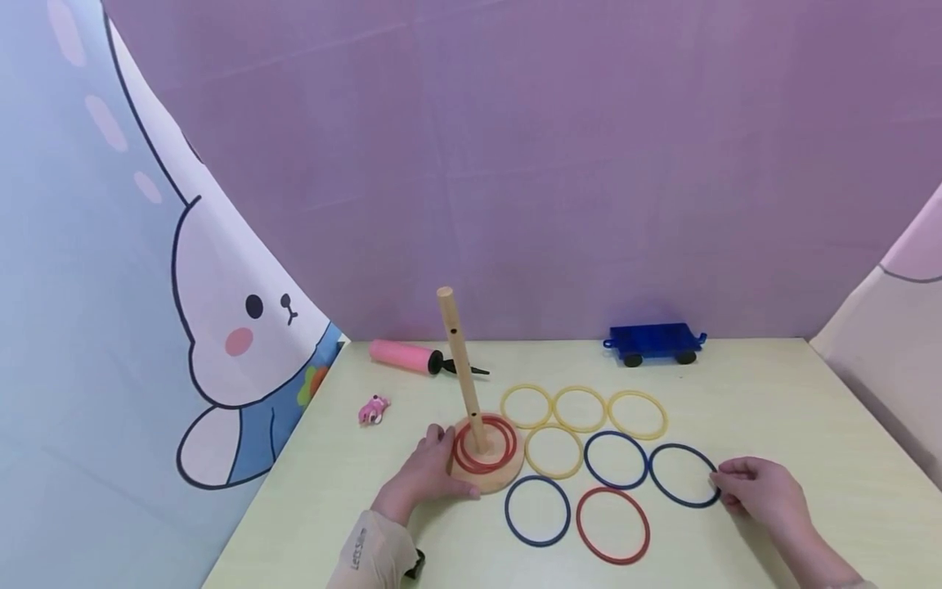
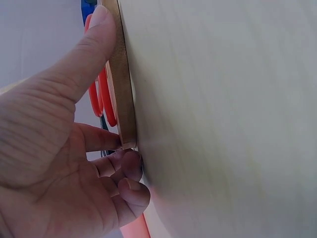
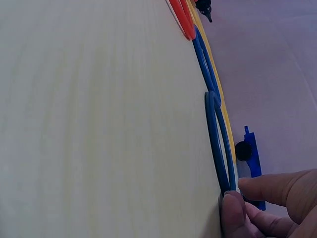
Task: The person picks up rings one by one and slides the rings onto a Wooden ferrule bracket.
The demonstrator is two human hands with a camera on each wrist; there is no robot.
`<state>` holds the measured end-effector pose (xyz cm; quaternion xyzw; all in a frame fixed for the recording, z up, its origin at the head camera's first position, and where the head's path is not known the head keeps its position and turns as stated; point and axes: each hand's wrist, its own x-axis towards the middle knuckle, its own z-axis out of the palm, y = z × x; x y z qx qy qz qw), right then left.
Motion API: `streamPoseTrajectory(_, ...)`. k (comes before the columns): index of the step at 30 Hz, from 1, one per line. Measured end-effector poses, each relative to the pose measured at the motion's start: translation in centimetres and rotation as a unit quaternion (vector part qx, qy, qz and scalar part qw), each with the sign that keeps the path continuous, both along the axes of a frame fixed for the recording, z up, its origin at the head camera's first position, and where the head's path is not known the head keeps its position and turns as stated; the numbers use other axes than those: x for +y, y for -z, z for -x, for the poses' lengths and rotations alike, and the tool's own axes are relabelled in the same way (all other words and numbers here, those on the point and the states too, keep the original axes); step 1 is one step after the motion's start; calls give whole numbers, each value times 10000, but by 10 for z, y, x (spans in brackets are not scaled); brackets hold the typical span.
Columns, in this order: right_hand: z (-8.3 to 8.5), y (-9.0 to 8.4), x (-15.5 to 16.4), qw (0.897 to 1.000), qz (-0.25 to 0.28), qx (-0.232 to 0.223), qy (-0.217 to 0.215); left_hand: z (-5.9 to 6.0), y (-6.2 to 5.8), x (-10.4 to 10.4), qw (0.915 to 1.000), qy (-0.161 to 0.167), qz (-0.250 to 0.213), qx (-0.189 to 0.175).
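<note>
Blue thin plastic ring (image 1: 683,475) lies flat near the tabletop's right front area, rightmost of the loose rings; right hand (image 1: 761,492) has thumb and fingertips (image 3: 233,210) curled onto its right rim, pinching the edge where it meets the table (wrist view shows the hoop barely lifted, if at all, can't tell). Left hand (image 1: 425,477) grips the round wooden base (image 1: 487,466) of the ring-toss stand, thumb (image 2: 84,59) along the disc's edge, other fingers curled at its lower rim, holding it steady. Upright wooden peg (image 1: 459,368) rises from the base, leaning slightly left; two red rings (image 1: 483,444) sit around it on the disc.

Handling judgement: the ring looks light, stiff, smooth and thin, so probably slippery flat on the table. Best taken by a pinch across the rim, nail under the edge, as the right hand is placed.

Outward: a second blue ring (image 1: 616,459) just beside it, touching or nearly; another blue ring (image 1: 538,510) and a red ring (image 1: 612,524) toward the front edge; four yellow rings (image 1: 579,409) behind. Toward the far edge, a blue toy wagon (image 1: 653,341), a pink hand pump (image 1: 408,357), and a small pink toy (image 1: 373,409) near the left edge.

Surface: pale yellow-green tabletop (image 1: 809,409), smooth. Purple backdrop behind, a cartoon rabbit curtain (image 1: 235,327) on the left.
</note>
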<state>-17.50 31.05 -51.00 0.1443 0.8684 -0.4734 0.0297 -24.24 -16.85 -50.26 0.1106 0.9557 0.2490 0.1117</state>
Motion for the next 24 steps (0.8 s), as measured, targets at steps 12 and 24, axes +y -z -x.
streamPoseTrajectory(12,7,-2,2,9974,-654,-156,-267,-1,-2,1,10000,-43,30,-46)
streamPoseTrajectory(24,5,-3,-1,9951,-927,-92,-340,-2,-2,0,10000,14,41,-9)
